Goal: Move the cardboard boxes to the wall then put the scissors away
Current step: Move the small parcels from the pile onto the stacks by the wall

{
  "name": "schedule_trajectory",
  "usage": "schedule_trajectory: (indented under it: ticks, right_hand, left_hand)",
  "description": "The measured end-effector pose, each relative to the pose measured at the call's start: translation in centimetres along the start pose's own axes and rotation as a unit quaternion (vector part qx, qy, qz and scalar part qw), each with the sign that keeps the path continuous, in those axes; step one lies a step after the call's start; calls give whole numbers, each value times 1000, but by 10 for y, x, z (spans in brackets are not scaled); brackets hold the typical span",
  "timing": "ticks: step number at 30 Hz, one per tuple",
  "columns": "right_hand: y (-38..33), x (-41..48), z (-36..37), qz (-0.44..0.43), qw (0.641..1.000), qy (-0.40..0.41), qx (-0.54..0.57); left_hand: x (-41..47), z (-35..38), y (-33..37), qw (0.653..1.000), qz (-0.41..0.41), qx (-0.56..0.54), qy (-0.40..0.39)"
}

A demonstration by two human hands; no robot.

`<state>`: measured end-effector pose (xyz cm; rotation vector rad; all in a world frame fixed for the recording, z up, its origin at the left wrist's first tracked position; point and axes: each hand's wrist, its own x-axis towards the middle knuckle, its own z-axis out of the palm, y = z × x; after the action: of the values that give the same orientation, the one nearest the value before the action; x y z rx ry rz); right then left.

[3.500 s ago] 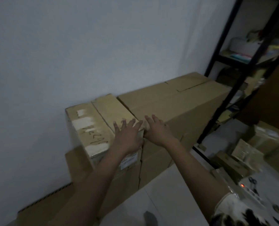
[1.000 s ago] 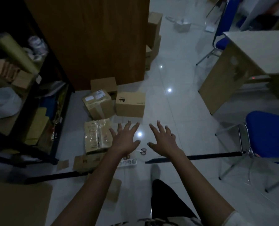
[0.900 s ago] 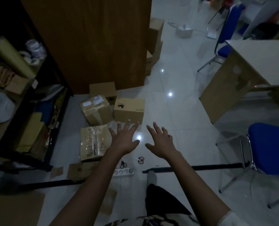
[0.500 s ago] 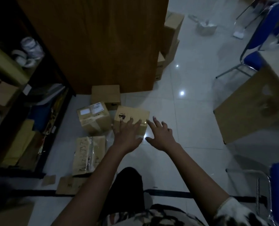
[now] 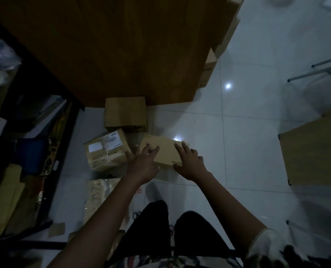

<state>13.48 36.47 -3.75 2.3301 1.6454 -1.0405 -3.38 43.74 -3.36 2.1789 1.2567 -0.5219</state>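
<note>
Head view, arms outstretched, left hand (image 5: 143, 167) and right hand (image 5: 190, 165) flat on cardboard box (image 5: 165, 151), grip slack, fingers spread straight.

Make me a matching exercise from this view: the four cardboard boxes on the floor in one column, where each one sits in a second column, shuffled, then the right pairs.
Boxes
1. small brown cardboard box with a printed logo
2. cardboard box with white shipping labels
3. plain brown cardboard box
4. flat tape-wrapped cardboard box with handwriting

Places
A. against the foot of the brown wooden panel
B. lowest in the view, at the left
C. under the left hand and right hand
D. directly beside the left hand

Pairs: 1-C, 2-D, 3-A, 4-B
</note>
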Motion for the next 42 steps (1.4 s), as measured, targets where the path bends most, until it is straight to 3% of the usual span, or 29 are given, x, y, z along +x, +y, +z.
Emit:
schedule_trajectory:
  ticks: [7, 15, 20, 27, 33, 42]
  right_hand:
    - [24, 100, 12, 19, 998, -52, 41]
    - [93, 188, 79, 19, 995, -92, -21]
    - [114, 244, 137, -26, 993, -96, -68]
    - [127, 303, 224, -88, 974, -164, -127]
    - [154, 313, 264, -91, 978, -101, -157]
    - [218, 336, 228, -77, 990, -50, -103]
  left_hand:
    - [105, 4, -27, 996, -32, 58, -55]
    - [216, 89, -58, 985, -39, 137, -100]
    - [268, 149, -93, 977, -54, 167, -118]
    - [317, 223, -135, 975, -46, 190, -104]
    - [331, 250, -164, 985, -15, 148, -87]
    - [382, 216, -133, 994, 96, 46, -26]
